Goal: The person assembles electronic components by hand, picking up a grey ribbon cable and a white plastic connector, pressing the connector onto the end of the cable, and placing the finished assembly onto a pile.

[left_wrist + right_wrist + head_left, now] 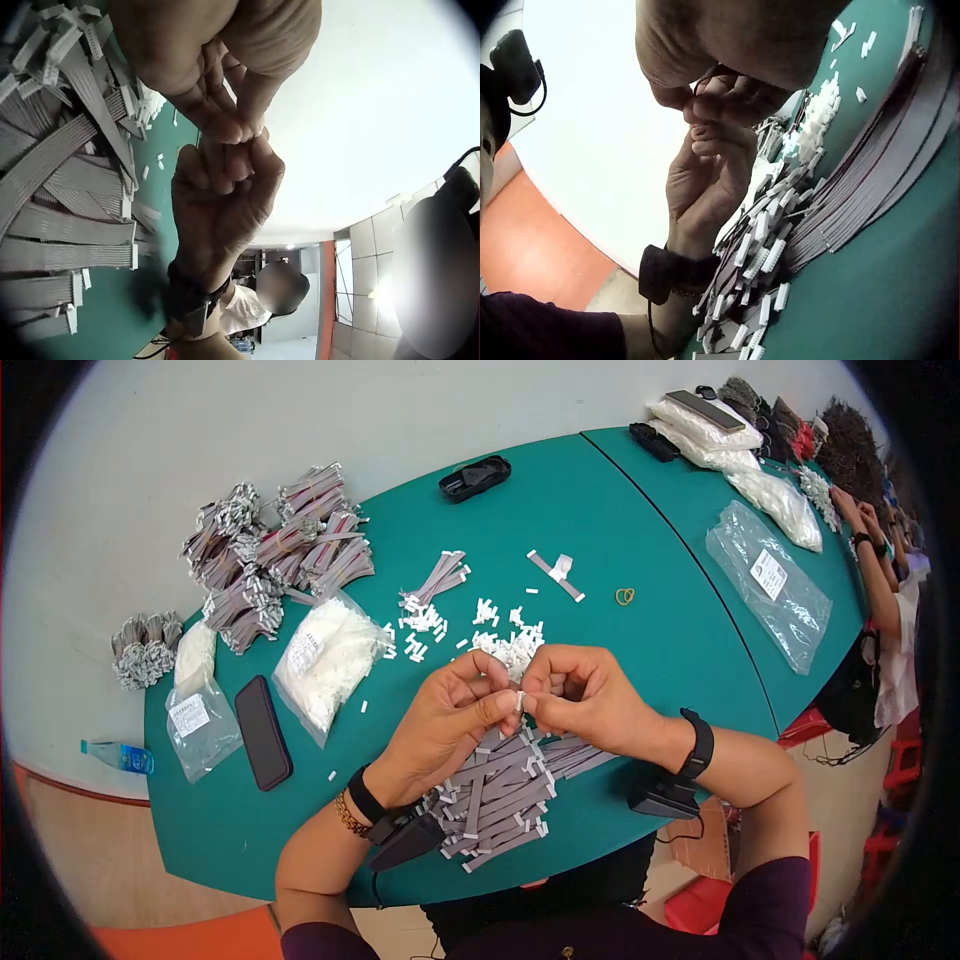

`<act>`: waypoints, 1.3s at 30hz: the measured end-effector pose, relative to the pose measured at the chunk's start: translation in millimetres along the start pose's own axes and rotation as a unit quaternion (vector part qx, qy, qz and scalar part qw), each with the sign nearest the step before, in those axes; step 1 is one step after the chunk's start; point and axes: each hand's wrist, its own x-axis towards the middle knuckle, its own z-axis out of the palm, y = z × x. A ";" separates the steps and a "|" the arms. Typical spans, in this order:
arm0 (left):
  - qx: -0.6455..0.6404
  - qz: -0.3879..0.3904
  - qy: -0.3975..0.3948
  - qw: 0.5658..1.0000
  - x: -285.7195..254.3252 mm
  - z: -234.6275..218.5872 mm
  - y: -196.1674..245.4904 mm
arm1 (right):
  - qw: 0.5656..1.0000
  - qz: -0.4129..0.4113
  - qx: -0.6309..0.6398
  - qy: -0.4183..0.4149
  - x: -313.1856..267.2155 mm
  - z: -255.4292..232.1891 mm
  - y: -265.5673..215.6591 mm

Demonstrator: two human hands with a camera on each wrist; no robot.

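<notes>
Close over the pile of grey ribbon cables (497,788), both hands meet fingertip to fingertip. A small white connector (520,701) shows between them. My left hand (440,720) pinches it between thumb and fingers from one side. From the other side my right hand (598,702) pinches at the same piece, index finger and thumb together. In the left wrist view the left hand (217,45) covers most of the piece. A thin dark strand (706,75) curves by the right hand (739,49) in the right wrist view. White connectors (512,650) lie heaped just beyond the fingers.
Bundled ribbon cables (270,555) stack at the back left, beside a bag of white connectors (325,660) and a phone (263,732). A black case (475,478), rubber bands (625,597) and a clear bag (770,585) lie farther off. Another person's arms (880,580) are at far right.
</notes>
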 end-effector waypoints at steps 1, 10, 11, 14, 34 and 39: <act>-0.002 -0.001 0.002 1.000 0.6 -0.4 0.0 | 1.000 -0.004 0.002 0.001 0.7 -0.1 1.7; -0.023 -0.034 0.001 0.999 2.2 -3.4 4.4 | 1.000 -0.005 0.000 -0.009 3.0 -2.3 1.7; -0.029 -0.041 -0.003 0.999 2.6 -4.8 4.1 | 1.000 0.001 0.003 -0.012 3.2 -2.4 1.1; -0.040 -0.042 -0.013 0.998 3.6 -7.2 2.1 | 0.999 -0.003 0.029 -0.015 4.1 -2.1 3.9; -0.009 -0.024 0.006 1.000 0.4 -1.3 9.5 | 0.999 -0.009 0.018 -0.028 6.2 -2.4 0.9; -0.008 -0.023 0.005 1.000 0.3 -1.6 10.6 | 0.999 -0.007 0.018 -0.035 6.0 -2.9 0.6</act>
